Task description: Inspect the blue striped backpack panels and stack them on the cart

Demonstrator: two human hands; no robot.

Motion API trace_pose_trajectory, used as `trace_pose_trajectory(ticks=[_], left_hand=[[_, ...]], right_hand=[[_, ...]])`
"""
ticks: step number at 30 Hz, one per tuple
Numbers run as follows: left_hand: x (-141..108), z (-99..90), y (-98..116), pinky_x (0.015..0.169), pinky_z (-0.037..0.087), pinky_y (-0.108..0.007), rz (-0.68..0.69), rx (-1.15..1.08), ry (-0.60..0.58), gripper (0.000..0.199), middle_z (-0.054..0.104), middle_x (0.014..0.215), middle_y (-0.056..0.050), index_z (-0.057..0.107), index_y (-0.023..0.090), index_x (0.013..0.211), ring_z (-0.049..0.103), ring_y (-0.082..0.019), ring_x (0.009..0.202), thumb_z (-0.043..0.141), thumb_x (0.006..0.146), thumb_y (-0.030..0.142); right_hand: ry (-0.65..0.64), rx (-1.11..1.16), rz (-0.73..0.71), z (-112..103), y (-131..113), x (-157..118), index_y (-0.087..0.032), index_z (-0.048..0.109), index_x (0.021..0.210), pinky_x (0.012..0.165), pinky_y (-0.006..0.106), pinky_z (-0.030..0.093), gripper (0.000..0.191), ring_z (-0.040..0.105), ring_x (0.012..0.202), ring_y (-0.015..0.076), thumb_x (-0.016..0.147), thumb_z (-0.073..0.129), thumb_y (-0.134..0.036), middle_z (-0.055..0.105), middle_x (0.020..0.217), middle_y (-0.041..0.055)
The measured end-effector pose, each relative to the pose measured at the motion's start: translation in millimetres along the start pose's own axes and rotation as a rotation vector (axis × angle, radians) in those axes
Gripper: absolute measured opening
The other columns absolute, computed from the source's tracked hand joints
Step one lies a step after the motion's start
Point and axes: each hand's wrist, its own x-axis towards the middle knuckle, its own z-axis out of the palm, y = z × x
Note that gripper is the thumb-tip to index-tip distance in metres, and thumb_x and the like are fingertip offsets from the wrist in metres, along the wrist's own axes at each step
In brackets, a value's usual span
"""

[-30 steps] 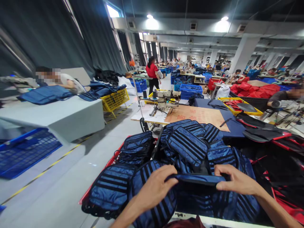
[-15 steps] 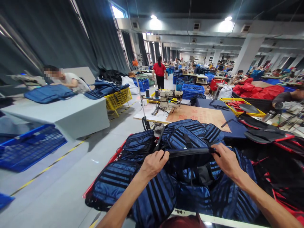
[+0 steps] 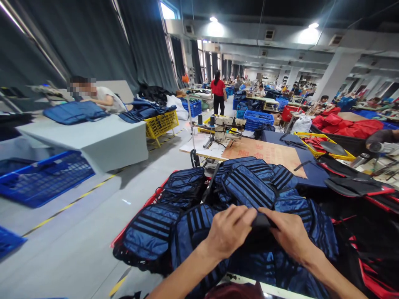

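My left hand [image 3: 231,230] and my right hand [image 3: 290,233] are close together above a pile of bag pieces. Between them both sets of fingers pinch a black fabric strip [image 3: 262,221], bunched or folded where it shows; its lower part is lost in shadow. Just beyond my hands lies a blue bag panel [image 3: 249,185] with black stripes. More striped blue bag pieces [image 3: 152,228] lie left of and below my hands, heaped in a red basket [image 3: 116,241] whose rim shows at the left.
A sewing machine [image 3: 227,126] stands on a table ahead, beside a brown cardboard sheet [image 3: 264,155]. Black and red bag pieces [image 3: 370,249] are piled at the right. At the left, a co-worker [image 3: 107,99] sits behind a pale table [image 3: 121,145]. Another person in red [image 3: 218,89] stands farther off.
My hands have come together from wide apart, and the strip stretched between them is now bunched. The striped panel behind shows more fully. The view has turned slightly left.
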Motion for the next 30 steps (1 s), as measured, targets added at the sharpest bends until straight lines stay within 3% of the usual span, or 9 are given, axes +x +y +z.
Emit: trace_pose_trajectory(ticks=[3,5,11,13,16,20,23,27,30], left_hand=[[-19.1,-15.3,-19.2,0.079,0.05,-0.029,-0.508,-0.38,-0.323,0.025,0.076,0.094,-0.002,0.076,0.026,0.101,0.069,-0.02,0.087,0.071,0.099,0.05],[-40.7,-34.8,-31.7,0.081,0.049,-0.028,-0.718,-0.584,-0.539,0.036,0.074,0.098,-0.001,0.075,0.024,0.097,0.066,-0.021,0.092,0.074,0.094,0.059],[-90.1,-73.2,-31.4,0.084,0.047,-0.027,-0.881,-0.96,-0.808,0.043,0.067,0.102,0.002,0.068,0.024,0.106,0.059,-0.018,0.095,0.079,0.083,0.058],[-92.7,-70.6,-35.7,0.083,0.049,-0.027,-0.904,-0.954,-0.761,0.041,0.069,0.102,0.001,0.068,0.024,0.106,0.062,-0.018,0.094,0.078,0.085,0.057],[-90.4,-63.2,-66.3,0.084,0.053,-0.028,-0.847,-0.624,-0.466,0.032,0.073,0.103,-0.002,0.071,0.024,0.105,0.067,-0.02,0.095,0.07,0.095,0.054],[-82.1,-69.2,-128.6,0.085,0.056,-0.031,-0.442,0.069,-0.018,0.024,0.077,0.097,-0.005,0.075,0.023,0.111,0.071,-0.02,0.09,0.058,0.106,0.039],[-73.4,-85.1,-150.9,0.077,0.053,-0.029,-0.159,0.464,0.119,0.026,0.074,0.084,-0.004,0.073,0.021,0.126,0.068,-0.018,0.079,0.056,0.106,0.022],[-63.2,-97.9,-126.5,0.066,0.046,-0.027,0.02,0.611,0.18,0.041,0.063,0.072,0.001,0.068,0.025,0.141,0.063,-0.014,0.072,0.057,0.103,0.013],[-51.4,-90.3,-87.3,0.059,0.039,-0.028,0.114,0.514,0.107,0.047,0.057,0.067,0.004,0.067,0.034,0.145,0.059,-0.014,0.066,0.057,0.103,0.014]], right_hand=[[0.173,0.026,0.261,-19.2,34.5,-7.5,-0.027,0.074,0.133,0.091,0.03,0.064,0.033,0.079,0.102,0.024,0.107,0.054,-0.026,0.079,0.12,0.0029],[0.279,0.043,0.438,-38.8,62.7,-13.0,-0.026,0.077,0.127,0.092,0.031,0.063,0.032,0.077,0.103,0.0259,0.108,0.06,-0.044,0.079,0.118,0.0034],[0.4,0.193,0.734,-60.3,128.3,-38.6,-0.022,0.08,0.124,0.109,0.042,0.056,0.054,0.072,0.116,0.0333,0.095,0.069,-0.066,0.078,0.123,0.0083],[0.374,0.234,0.744,-55.1,135.1,-44.5,-0.021,0.079,0.126,0.117,0.048,0.051,0.059,0.07,0.122,0.0354,0.093,0.069,-0.069,0.077,0.126,0.0092],[0.313,0.266,0.753,-45.1,128.1,-46.1,-0.021,0.079,0.125,0.115,0.047,0.052,0.061,0.07,0.121,0.0352,0.093,0.07,-0.072,0.077,0.127,0.0099],[0.136,0.368,0.687,-36.9,101.4,-42.0,-0.019,0.08,0.121,0.101,0.039,0.06,0.057,0.074,0.11,0.0332,0.095,0.074,-0.069,0.078,0.117,0.0111],[0.028,0.429,0.643,-41.4,88.0,-46.5,-0.02,0.08,0.119,0.095,0.037,0.064,0.053,0.075,0.108,0.034,0.097,0.075,-0.068,0.078,0.116,0.0119],[-0.073,0.318,0.571,-44.8,85.2,-62.0,-0.025,0.081,0.122,0.08,0.032,0.068,0.054,0.079,0.102,0.0344,0.092,0.079,-0.07,0.079,0.117,0.0102],[-0.148,0.203,0.411,-22.6,78.7,-63.4,-0.031,0.081,0.122,0.075,0.03,0.07,0.045,0.081,0.094,0.0319,0.097,0.075,-0.068,0.081,0.113,0.0053]])
